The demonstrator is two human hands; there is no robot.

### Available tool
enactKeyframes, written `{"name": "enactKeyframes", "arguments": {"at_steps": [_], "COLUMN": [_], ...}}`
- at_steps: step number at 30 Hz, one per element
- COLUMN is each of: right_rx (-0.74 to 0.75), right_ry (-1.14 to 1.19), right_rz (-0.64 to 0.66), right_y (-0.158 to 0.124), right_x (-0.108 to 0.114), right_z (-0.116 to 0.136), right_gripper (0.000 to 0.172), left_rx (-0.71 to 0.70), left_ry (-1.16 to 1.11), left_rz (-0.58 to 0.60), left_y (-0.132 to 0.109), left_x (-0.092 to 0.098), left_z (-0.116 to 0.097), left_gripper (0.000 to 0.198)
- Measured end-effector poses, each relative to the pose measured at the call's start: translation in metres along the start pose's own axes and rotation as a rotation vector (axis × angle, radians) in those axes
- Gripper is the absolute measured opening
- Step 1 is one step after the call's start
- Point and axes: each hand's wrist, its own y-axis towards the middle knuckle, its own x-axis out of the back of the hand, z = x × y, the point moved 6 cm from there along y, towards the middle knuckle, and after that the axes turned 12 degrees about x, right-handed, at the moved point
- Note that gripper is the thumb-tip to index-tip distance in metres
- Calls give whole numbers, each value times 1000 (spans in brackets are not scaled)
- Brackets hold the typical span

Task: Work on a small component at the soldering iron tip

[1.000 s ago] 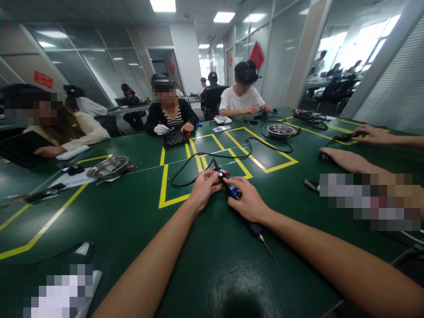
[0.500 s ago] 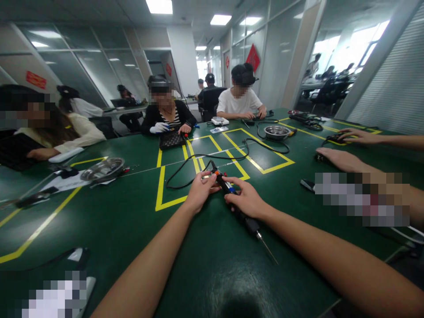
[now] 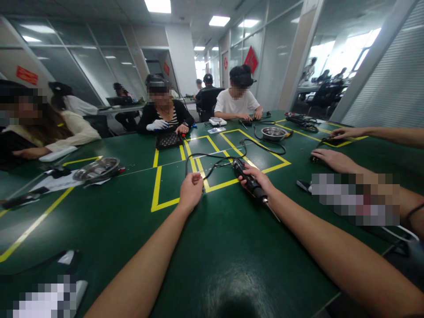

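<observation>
My right hand [image 3: 260,179] is wrapped around an electric screwdriver [image 3: 254,185], a black tool held slightly above the green table. Its long thin metal bit points down and toward me on the right. A black cord [image 3: 217,161] loops across the table from the screwdriver's far end. To the left, my left hand [image 3: 192,190] has its fingers closed where that cord runs in at one side and out at the other. The stretch of cord inside the fingers is hidden.
Yellow tape [image 3: 155,190] marks rectangles on the table [image 3: 212,247]. Metal bowls [image 3: 274,132] stand at the back right and left. Co-workers sit opposite and at the left. At the right, a co-worker's hands [image 3: 331,159] rest near a dark object.
My left hand has left the screwdriver's end, moved slightly left and down, and closed on the cord. My right hand has shifted right and turned the screwdriver, lifting its bit end.
</observation>
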Motion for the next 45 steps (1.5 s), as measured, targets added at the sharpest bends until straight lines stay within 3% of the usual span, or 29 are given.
{"name": "enactKeyframes", "arguments": {"at_steps": [8, 12, 15, 18, 21, 24, 29, 40, 45], "right_rx": [151, 250, 247, 235, 375, 584, 752, 752, 779], "right_ry": [-264, -406, -574, -729, -844, -959, -1088, -1141, -1159], "right_rz": [210, 324, 391, 448, 476, 543, 634, 585, 561], "right_y": [-25, -40, -49, -58, -66, -76, -85, -81, -82], "right_x": [-26, -40, -46, -49, -55, -64, -74, -70, -71], "right_z": [-5, -9, -17, -23, -20, -15, -11, -12, -8], "right_gripper": [60, 61, 68, 72, 68, 63, 63, 64, 64], "left_rx": [65, 9, -114, -281, -412, -452, -465, -465, -462], "left_ry": [325, 397, 337, 202, 151, 179, 203, 248, 229], "left_rz": [-219, -291, -239, -131, -26, 49, 86, 62, 17], "left_y": [11, 13, 6, -10, -27, -37, -39, -37, -38], "left_x": [33, 38, 29, 16, 5, -3, -6, -8, -7], "left_z": [7, 10, -1, -25, -50, -62, -62, -58, -56], "left_gripper": [23, 27, 23, 23, 31, 41, 36, 15, 15]}}
